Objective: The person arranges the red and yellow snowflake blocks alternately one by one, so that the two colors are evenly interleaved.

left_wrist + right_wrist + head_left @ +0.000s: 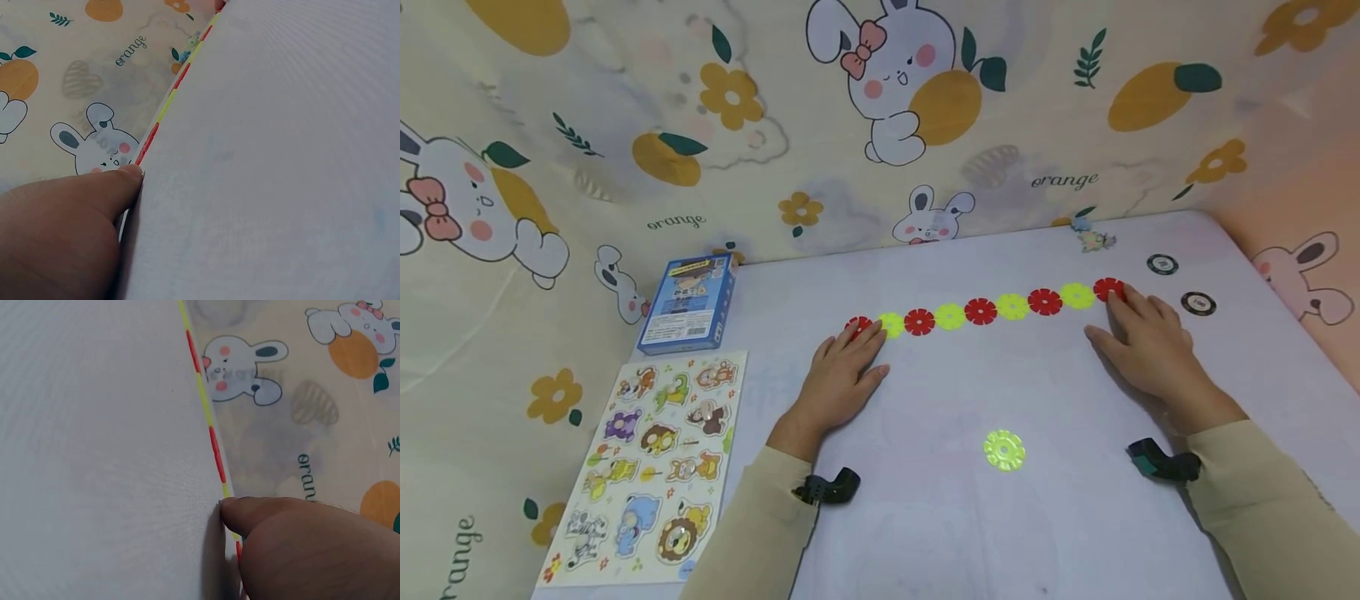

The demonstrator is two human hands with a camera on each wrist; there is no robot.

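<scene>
Several notched plastic discs, red and yellow-green by turns, lie flat edge to edge in a slightly slanting row, with a red disc (981, 311) near its middle. My left hand (838, 379) rests its extended fingers on the left-end red disc (854, 322), partly hiding it. At the far end, my right hand (1157, 350) touches the right-end red disc (1107, 288) with its fingertips, thumb spread apart. A single yellow-green disc (1004, 451) lies nearer, between the forearms. Both wrist views show the row edge-on beyond the left thumb (128, 181) and right thumb (244, 509).
A blue box (688, 304) stands at the back left, behind an animal picture board (733, 392). Two black round chips (1198, 303) lie right of the row. Near the back edge is a small colourful figure (1096, 241). A patterned cloth wall (842, 200) closes the back.
</scene>
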